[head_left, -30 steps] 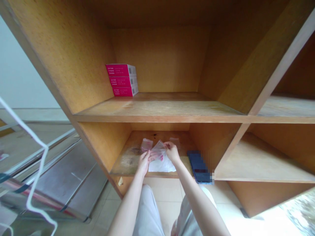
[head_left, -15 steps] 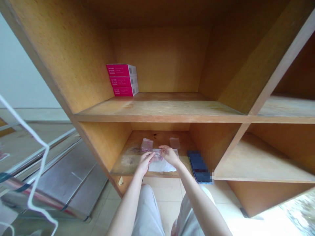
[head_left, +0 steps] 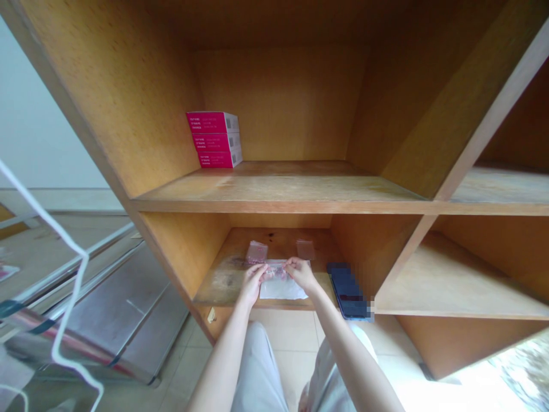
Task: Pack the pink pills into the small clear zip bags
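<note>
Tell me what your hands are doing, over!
Left hand and right hand pinching small clear bag, pink inside, at edge of white sheet. Two more bags behind. Dark phone right of right hand.

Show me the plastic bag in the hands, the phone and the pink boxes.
Plastic bag [head_left: 274, 270], head view, its middle.
Phone [head_left: 348, 296], head view, its dark screen.
Pink boxes [head_left: 213, 142], head view, middle box's front.

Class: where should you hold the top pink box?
Come from the front and above, with the grip on its front and back faces: the top pink box lies flat on two matching boxes, its top free, its end near the side wall.
</note>
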`<state>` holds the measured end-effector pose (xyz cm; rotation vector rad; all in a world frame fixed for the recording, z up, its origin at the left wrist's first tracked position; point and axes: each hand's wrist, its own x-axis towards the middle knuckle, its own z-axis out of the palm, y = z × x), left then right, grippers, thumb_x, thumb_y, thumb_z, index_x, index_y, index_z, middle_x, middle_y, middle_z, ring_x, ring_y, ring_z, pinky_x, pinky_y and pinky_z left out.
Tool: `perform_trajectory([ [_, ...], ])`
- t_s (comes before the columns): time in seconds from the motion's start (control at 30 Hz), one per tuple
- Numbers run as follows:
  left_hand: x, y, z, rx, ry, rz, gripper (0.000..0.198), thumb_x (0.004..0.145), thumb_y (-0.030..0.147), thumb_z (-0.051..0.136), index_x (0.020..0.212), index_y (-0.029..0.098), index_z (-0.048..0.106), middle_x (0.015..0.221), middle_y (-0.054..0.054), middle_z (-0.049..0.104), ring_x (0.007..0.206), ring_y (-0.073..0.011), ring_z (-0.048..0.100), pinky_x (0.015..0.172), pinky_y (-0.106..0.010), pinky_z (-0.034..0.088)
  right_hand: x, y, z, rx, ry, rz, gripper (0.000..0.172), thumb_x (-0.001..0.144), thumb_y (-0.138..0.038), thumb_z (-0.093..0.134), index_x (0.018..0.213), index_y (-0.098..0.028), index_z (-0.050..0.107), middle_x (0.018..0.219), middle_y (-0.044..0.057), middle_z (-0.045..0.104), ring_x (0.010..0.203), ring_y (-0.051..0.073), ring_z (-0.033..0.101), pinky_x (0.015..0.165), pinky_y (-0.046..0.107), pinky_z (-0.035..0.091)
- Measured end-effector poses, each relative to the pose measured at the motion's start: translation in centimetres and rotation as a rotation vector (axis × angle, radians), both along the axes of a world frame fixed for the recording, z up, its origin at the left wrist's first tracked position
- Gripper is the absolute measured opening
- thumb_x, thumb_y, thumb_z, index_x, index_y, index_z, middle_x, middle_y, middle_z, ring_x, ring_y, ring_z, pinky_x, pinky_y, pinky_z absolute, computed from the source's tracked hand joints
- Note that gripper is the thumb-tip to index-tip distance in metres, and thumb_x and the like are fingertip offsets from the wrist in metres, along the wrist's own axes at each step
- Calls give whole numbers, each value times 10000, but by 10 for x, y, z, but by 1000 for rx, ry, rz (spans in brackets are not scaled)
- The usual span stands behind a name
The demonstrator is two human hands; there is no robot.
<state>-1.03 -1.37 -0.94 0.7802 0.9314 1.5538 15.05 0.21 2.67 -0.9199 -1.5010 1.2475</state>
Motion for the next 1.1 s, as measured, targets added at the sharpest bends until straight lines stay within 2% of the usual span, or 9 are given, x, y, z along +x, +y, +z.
perform_trajectory([
  [0.17, -1, -1, 2, 26, -39, 26, 162, 575, 230, 698, 677, 139, 610, 636, 11, 625, 578, -106, 595, 590, -226, 482, -5, 3, -7, 4, -5, -7, 134, 682, -282, 527, 620, -164, 516, 474, -31, 524, 429, 91, 460, 451, 198, 344],
  [0.27, 0, -3, 5, 31, -57, -53, 148, 600, 246, 680, 675, 147, 599, 663, 5, 634, 606, -128, 608, 599, -248, 488, -7, 3, -8, 15, -16, 2, 123, 681, -273, 523, 625, -163, 519, 469, -32, 517, 423, 88, 459, 440, 194, 339],
  [0.43, 4, -9, 12, 6, 57, -181, 216, 607, 287, 692, 739, 141, 603, 750, -37, 671, 672, -167, 638, 681, -285, 484, -10, 2, -8, 30, -32, -25, 108, 677, -253, 509, 628, -159, 528, 486, -28, 520, 446, 90, 478, 445, 191, 354],
  [0.57, 3, -9, 13, -16, 46, -169, 225, 599, 285, 704, 737, 146, 594, 754, -25, 675, 672, -152, 637, 693, -268, 473, -15, 1, -9, -1, -10, -44, 131, 683, -286, 510, 641, -162, 521, 479, -35, 512, 429, 90, 467, 427, 191, 339],
  [0.77, 3, -8, 14, 5, 61, -170, 226, 595, 278, 709, 732, 127, 611, 752, -39, 674, 694, -145, 628, 743, -277, 463, -23, 1, -14, 19, 23, -14, 135, 682, -294, 523, 654, -162, 521, 581, 5, 589, 524, 120, 546, 503, 219, 406],
  [1.1, 3, -7, 12, 6, 66, -129, 215, 589, 290, 708, 708, 138, 613, 730, -32, 673, 666, -158, 629, 689, -276, 477, -25, 1, -17, 73, 15, -30, 102, 694, -257, 510, 659, -165, 538, 642, 19, 613, 590, 136, 572, 556, 233, 440],
])
